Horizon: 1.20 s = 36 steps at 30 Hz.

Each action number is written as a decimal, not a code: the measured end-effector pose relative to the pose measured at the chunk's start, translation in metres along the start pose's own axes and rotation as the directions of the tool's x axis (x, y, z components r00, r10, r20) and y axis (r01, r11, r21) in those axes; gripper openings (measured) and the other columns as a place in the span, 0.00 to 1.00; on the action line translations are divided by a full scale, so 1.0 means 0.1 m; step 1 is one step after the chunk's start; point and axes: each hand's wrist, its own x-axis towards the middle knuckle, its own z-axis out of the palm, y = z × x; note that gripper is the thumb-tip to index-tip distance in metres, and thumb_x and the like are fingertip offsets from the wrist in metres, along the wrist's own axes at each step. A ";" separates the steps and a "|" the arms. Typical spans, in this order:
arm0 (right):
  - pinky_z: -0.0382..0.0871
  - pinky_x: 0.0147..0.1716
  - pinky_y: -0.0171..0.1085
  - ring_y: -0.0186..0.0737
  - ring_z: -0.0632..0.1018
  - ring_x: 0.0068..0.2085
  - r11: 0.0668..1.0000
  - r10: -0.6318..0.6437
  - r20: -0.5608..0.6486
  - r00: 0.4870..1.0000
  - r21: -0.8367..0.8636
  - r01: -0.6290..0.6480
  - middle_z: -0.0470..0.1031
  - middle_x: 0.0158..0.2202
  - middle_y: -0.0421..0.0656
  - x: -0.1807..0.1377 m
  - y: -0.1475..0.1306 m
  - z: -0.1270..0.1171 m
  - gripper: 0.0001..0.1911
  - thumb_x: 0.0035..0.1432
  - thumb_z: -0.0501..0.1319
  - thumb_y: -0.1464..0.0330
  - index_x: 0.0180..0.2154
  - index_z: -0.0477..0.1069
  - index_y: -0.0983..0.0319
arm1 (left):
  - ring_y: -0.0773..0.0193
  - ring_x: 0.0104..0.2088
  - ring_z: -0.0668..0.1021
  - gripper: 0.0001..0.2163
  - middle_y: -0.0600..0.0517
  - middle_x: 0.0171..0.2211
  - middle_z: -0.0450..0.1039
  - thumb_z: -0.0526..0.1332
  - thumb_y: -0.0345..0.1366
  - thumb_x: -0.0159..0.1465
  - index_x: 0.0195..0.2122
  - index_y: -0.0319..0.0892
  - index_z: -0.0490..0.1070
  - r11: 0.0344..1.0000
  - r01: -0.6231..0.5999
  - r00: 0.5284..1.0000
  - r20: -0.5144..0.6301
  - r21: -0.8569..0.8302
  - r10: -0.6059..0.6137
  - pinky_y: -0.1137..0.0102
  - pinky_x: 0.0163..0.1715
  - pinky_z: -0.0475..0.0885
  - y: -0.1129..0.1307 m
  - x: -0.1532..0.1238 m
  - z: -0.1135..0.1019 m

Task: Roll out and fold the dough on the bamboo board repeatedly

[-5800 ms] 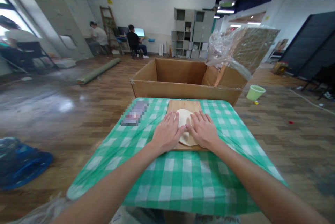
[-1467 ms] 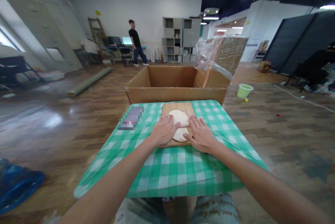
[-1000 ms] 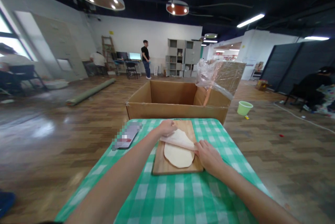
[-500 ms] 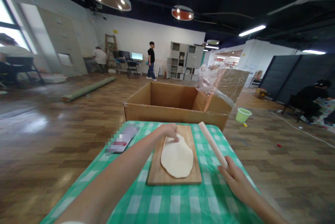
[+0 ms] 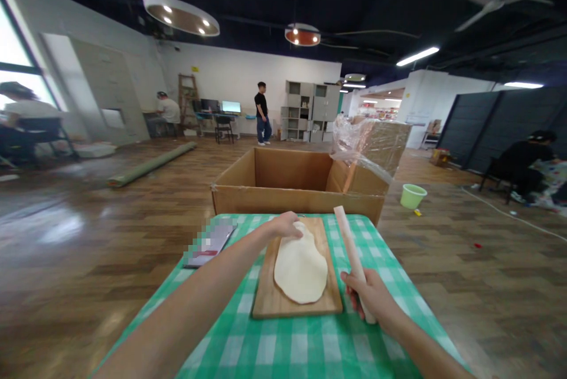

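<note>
A flat, rolled-out sheet of dough [image 5: 301,273] lies on a wooden cutting board [image 5: 264,305]. At the dough's far end, my left hand [image 5: 287,225] has its thumb and fingers closed on the edge; the fingertips are partly hidden. Right of the board, my right hand [image 5: 370,296] grips a pale wooden rolling pin [image 5: 348,240] near its lower end. The pin is held clear of the dough, its far end tilted toward the table's back.
A green checked cloth [image 5: 283,352] covers the table. On its left lies a flat, partly blurred-out package [image 5: 212,243]. Behind stands a large cardboard box [image 5: 287,199] with plastic wrap. A green bucket [image 5: 413,196] is on the floor; a person [image 5: 262,113] stands farther back.
My right hand has shifted left and now holds the rolling pin farther up, with its lower end sticking out below. The left hand stays at the dough's far edge.
</note>
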 end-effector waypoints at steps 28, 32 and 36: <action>0.53 0.13 0.30 0.28 0.61 0.14 0.943 -0.235 0.046 0.971 -0.231 0.239 0.64 0.17 0.30 0.72 -1.05 0.04 0.17 0.54 0.68 0.61 0.43 0.71 0.62 | 0.58 0.37 0.84 0.10 0.46 0.39 0.81 0.62 0.42 0.66 0.44 0.42 0.70 0.203 0.157 0.904 0.058 -0.967 -0.425 0.63 0.33 0.83 0.00 -1.59 0.33; 0.61 0.24 0.31 0.33 0.74 0.26 0.677 -0.345 0.292 0.892 -0.582 0.452 0.75 0.26 0.37 1.13 -1.54 0.22 0.10 0.50 0.71 0.69 0.36 0.77 0.63 | 0.56 0.36 0.86 0.13 0.42 0.39 0.82 0.62 0.45 0.67 0.45 0.41 0.68 0.070 0.294 0.891 0.247 -0.953 -0.382 0.64 0.36 0.84 0.16 -1.93 0.65; 0.60 0.30 0.33 0.39 0.77 0.34 0.569 -0.391 0.311 0.866 -0.658 0.493 0.79 0.31 0.42 1.40 -1.73 0.65 0.10 0.50 0.74 0.65 0.32 0.78 0.64 | 0.57 0.30 0.86 0.16 0.41 0.34 0.82 0.63 0.50 0.64 0.38 0.42 0.69 0.208 0.504 0.861 0.469 -0.838 -0.198 0.70 0.26 0.80 0.28 -2.04 0.74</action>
